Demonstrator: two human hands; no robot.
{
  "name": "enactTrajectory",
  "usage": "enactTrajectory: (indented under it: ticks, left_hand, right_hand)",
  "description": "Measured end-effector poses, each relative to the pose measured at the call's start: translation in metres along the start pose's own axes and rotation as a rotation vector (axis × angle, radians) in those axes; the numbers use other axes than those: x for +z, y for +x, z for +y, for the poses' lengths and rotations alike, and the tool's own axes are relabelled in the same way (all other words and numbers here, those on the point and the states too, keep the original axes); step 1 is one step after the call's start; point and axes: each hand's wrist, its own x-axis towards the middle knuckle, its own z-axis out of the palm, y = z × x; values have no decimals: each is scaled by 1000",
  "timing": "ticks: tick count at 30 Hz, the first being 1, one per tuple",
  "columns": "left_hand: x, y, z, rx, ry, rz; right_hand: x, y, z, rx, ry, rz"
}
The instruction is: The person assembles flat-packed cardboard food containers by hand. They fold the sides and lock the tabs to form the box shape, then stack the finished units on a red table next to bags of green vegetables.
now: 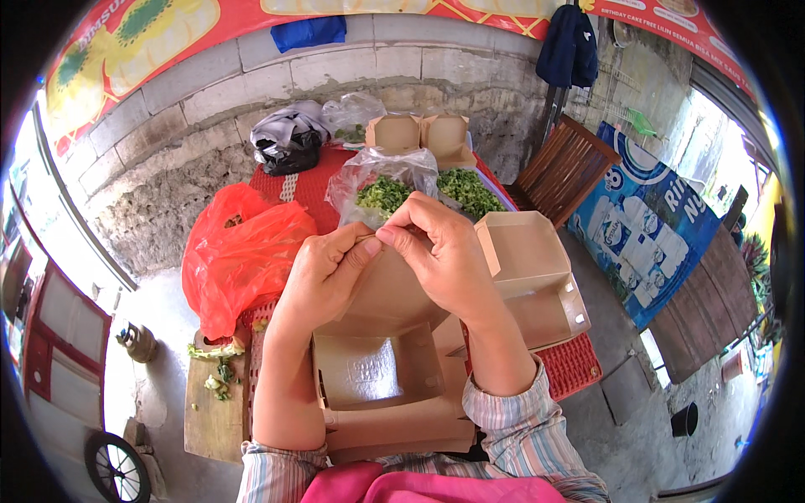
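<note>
In front of me a brown cardboard food box (331,381) stands with its lid (394,289) raised, its inside shiny and bare. My left hand (327,272) and my right hand (432,256) meet at the lid's far edge. Thumbs and forefingers of both are pinched on the cardboard there, the fingertips nearly touching. Under this box lies more flat brown cardboard (402,427). A second open cardboard box (537,310) sits just right of my right hand. Beyond my hands are chopped green leaves in a clear plastic bag (383,194) and another heap of chopped greens (470,192).
A red plastic bag (243,260) bulges at the left, near a wooden board (211,415) with vegetable scraps. More open boxes (419,134) and a black bag (291,151) stand at the back of the red table (574,369). A wooden chair (570,168) is at the right.
</note>
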Motion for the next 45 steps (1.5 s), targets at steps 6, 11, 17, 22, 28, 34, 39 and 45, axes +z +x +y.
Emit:
enactTrajectory:
  ticks: [6,11,17,22,28,34,39,45]
  left_hand:
    - [-4,-1,-3,-15,-60,0]
    - [-2,-1,-10,62,-24,24]
    - [-18,-1,-17,137,56,556]
    - [-40,0,-21,173,-61,840]
    - [-49,-3,-26,24,3,843]
    - [-43,-2,-14,-50,-318,629]
    - [-42,-5,-19,-327,-459,427]
    - [-29,-1,2,-345,-440,502]
  right_hand:
    - [4,3,0,-181,-279,39]
    - [0,2,-8,-219,-495,31]
    - [-18,8,-19,-276,-413,378]
    - [-35,0,4,93,-39,84]
    - [-25,1,2,356,139,-147]
    - [-20,-1,-3,235,119,145]
    - [-17,3,-4,34,106,393]
    - [-15,2,1,-14,119,444]
